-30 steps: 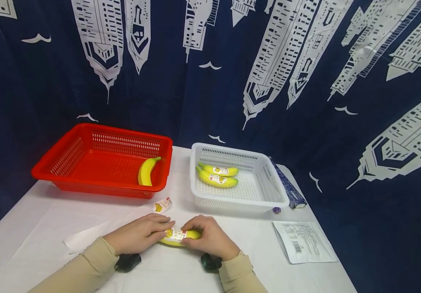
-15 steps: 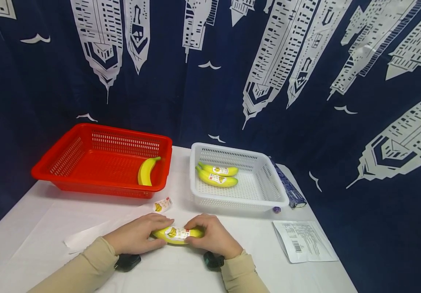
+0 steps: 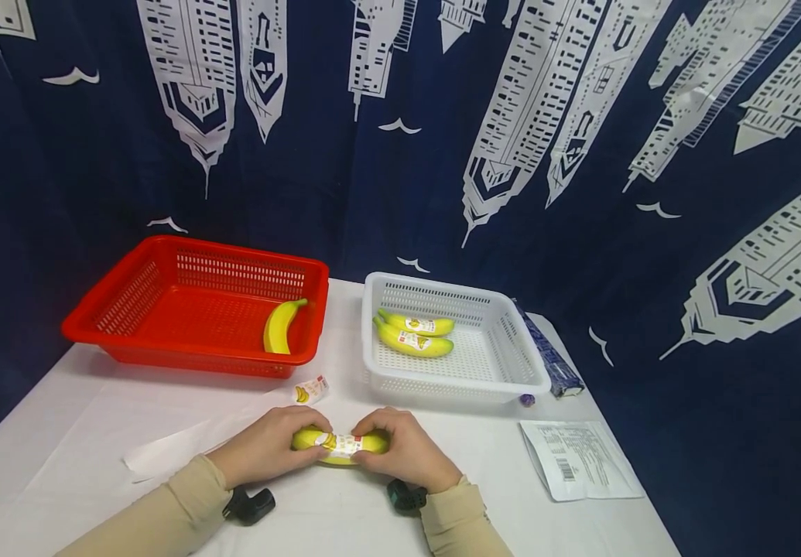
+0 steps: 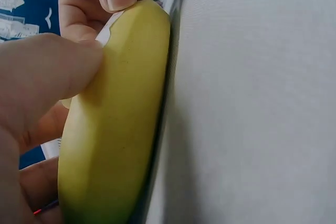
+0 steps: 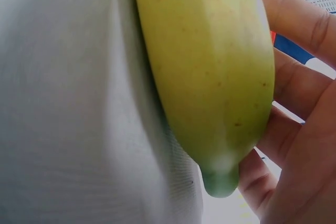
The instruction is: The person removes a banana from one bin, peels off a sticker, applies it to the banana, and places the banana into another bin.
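Note:
A yellow banana (image 3: 305, 438) with a white printed label (image 3: 348, 446) lies on the table, held at both sides. My left hand (image 3: 276, 445) grips its left part, thumb and fingers at the label's left edge. In the left wrist view the thumb presses beside the label's edge on the banana (image 4: 123, 108). My right hand (image 3: 405, 449) holds the other end, thumb in front and fingers behind. The right wrist view shows the banana (image 5: 210, 61) with its greenish tip, the right fingers (image 5: 294, 85) along its far side.
A red basket (image 3: 184, 357) with one unlabelled banana (image 3: 278, 326) stands back left. The white basket (image 3: 442, 390) holds two labelled bananas (image 3: 415, 342). A loose banana label (image 3: 311, 390), paper strip (image 3: 163, 452), white pouch (image 3: 581, 460) and dark blue box (image 3: 549, 356) lie around.
My left hand's fingers lay across the banana's left part, then drew back left; now they hold it beside the label. The right hand shifted slightly right early on, with more label showing.

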A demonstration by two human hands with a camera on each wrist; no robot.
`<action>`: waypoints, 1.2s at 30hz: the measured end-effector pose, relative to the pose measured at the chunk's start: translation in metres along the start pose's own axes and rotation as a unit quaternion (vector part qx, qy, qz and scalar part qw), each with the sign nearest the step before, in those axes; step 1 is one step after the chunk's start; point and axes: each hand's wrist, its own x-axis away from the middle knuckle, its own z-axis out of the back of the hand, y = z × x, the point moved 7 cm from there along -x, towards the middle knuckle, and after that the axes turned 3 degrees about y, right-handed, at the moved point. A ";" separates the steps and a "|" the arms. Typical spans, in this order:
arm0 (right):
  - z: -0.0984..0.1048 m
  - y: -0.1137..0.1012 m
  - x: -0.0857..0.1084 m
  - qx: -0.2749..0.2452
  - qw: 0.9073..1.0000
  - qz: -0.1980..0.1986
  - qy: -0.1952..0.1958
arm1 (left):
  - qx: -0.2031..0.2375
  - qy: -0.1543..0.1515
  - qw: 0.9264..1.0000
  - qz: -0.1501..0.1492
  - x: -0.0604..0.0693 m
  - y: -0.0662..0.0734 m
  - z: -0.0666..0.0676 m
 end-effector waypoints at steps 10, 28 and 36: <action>0.004 0.001 0.002 -0.002 1.000 -0.005 -0.005 | 0.042 -0.012 0.999 0.024 0.000 -0.007 0.003; 0.005 0.001 0.006 0.004 0.999 -0.020 -0.028 | 0.057 -0.029 0.995 0.079 0.000 -0.008 0.000; 0.017 0.006 0.015 0.031 0.998 -0.046 -0.022 | 0.083 0.052 0.994 0.041 -0.003 -0.008 0.006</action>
